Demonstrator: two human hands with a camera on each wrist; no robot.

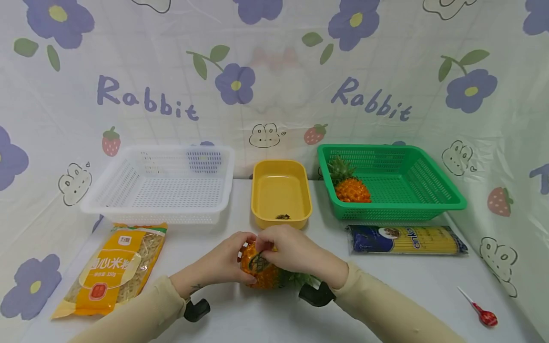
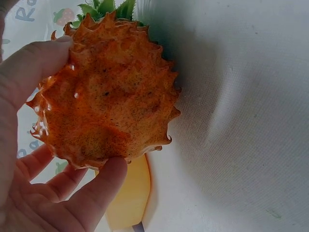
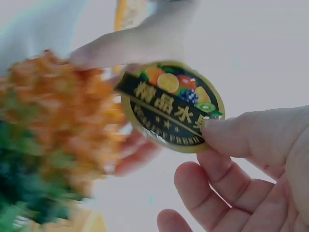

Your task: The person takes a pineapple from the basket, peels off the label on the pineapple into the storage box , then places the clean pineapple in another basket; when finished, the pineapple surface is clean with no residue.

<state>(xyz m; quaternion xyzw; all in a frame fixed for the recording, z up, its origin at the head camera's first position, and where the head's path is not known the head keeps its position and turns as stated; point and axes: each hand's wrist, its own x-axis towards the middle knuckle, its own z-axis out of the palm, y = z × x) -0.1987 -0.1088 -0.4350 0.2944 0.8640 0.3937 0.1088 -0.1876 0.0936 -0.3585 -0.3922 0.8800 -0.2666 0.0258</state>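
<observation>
My left hand (image 1: 227, 261) grips an orange, spiky-skinned artificial pineapple (image 1: 267, 277) low over the white table. Its green leaves point to the right in the head view. In the left wrist view the fingers curl round the base and side of the pineapple (image 2: 108, 92). Between thumb and fingers, my right hand (image 1: 296, 250) pinches a round black-and-gold fruit sticker (image 3: 169, 106) by its edge. The right wrist view shows its printed fruit, beside the blurred pineapple (image 3: 72, 116). Whether the sticker touches the pineapple, I cannot tell.
Behind the hands stands a yellow tub (image 1: 281, 164) with a dark label inside. A white basket (image 1: 156, 214) is left of it; a green basket (image 1: 399, 207) holding another pineapple (image 1: 352, 189) is right. Bagged noodles (image 1: 107, 271), a spaghetti pack (image 1: 407, 239) and a lollipop (image 1: 487, 317) lie around.
</observation>
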